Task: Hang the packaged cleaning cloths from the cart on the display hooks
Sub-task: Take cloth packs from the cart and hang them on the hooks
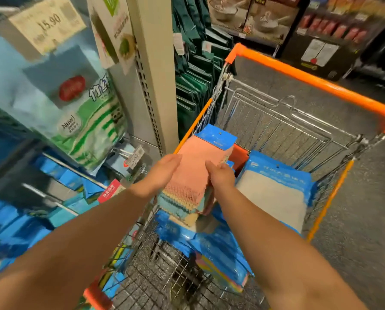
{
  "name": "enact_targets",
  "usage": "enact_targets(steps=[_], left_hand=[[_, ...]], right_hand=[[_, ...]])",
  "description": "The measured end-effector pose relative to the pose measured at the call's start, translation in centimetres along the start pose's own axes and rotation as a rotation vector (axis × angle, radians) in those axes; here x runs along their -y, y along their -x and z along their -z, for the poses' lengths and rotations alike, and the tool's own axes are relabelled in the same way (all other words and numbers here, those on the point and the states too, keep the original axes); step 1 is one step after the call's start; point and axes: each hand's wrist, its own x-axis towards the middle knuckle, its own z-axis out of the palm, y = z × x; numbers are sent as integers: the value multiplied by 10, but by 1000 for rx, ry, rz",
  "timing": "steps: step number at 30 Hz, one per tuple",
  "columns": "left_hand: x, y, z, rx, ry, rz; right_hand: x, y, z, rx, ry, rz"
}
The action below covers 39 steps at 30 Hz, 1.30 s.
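Over a wire cart (283,121), the right hand (221,175) grips a cloth pack (198,173) with a blue header card while the left hand (159,173) lies flat-fingered on its left edge. More packs (274,191) lie in the cart; hooks (75,168) stand left.

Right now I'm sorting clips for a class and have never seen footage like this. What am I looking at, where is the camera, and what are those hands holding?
No machine is here: a person wears one wide-angle camera on the head, looking forward and down, so both bare arms reach in from the bottom of the picture. The right hand grips a pack of coloured cleaning cloths with a blue card header. The left hand rests flat against its left edge, fingers straight. Below is a wire shopping cart with orange trim, holding more blue packs, including a pale cloth pack. On the left is the store display, with metal display hooks and a price tag reading 15.90.
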Motion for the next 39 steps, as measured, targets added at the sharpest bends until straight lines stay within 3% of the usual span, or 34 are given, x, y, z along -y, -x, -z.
enact_targets(steps=[5, 11, 17, 20, 24, 26, 29, 33, 39], left_hand=[[-18, -6, 14, -64, 102, -32], [-34, -10, 3, 57, 264, 54], [-34, -22, 6, 149, 356, 105], [-61, -4, 13, 217, 256, 135], [-60, -6, 13, 163, 23, 179], [-52, -7, 14, 192, 25, 196], [-40, -4, 15, 247, 189, 167], [-27, 6, 25, 16, 324, 59], [0, 18, 72, -15, 62, 59]], right_hand=[[3, 22, 28, -3, -59, 151], [20, 59, 61, 278, -622, -62], [21, 83, 55, 447, -546, -44], [24, 87, 57, 485, -493, -24], [24, 89, 62, 511, -376, -12], [21, 90, 65, 536, -316, -13], [10, 88, 64, 539, -232, -11], [2, 85, 65, 484, -264, -70], [-8, 57, 64, 247, -290, -210]])
